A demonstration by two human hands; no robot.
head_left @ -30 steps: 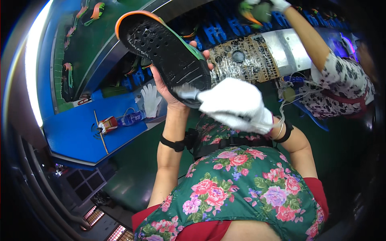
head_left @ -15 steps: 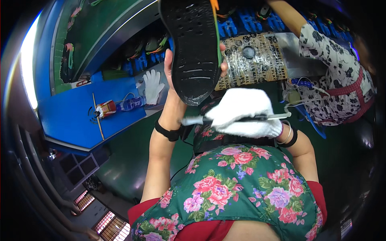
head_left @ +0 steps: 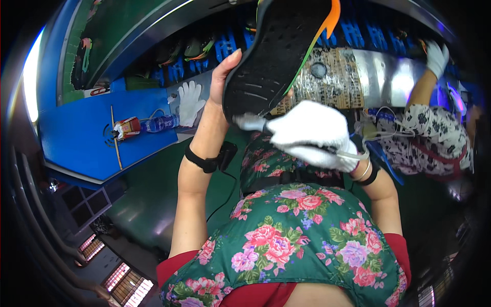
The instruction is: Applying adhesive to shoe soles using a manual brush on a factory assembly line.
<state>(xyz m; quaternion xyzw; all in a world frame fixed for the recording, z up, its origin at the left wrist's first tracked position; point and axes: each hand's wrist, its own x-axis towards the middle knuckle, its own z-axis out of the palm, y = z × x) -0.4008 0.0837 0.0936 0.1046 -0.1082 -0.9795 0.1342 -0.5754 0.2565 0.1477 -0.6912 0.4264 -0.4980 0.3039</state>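
My left hand (head_left: 223, 77), bare, is wrapped round a shoe (head_left: 271, 61) with its black underside turned up. Green and orange trim shows along the shoe's right edge, and wet-looking streaks lie near its rounded near end. In a white knit glove, my right hand (head_left: 309, 134) grips a brush (head_left: 249, 123) with a dark handle and a pale tube at its rear. The blurred bristles overlap the shoe's near end; whether they press on it I cannot tell.
Tape-wrapped cardboard (head_left: 340, 77) covers part of the metal bench (head_left: 381, 69). Blue racks (head_left: 225, 47) with shoes line the back. At left, a blue table (head_left: 76, 133) bears a bottle (head_left: 161, 123), a stick and a white glove (head_left: 190, 102). A co-worker's gloved hand (head_left: 437, 59) reaches in at right.
The shoe has tilted, its far end swinging right. My right hand has brought the brush up to its near end. The co-worker's arm has moved right and a gloved hand now shows.
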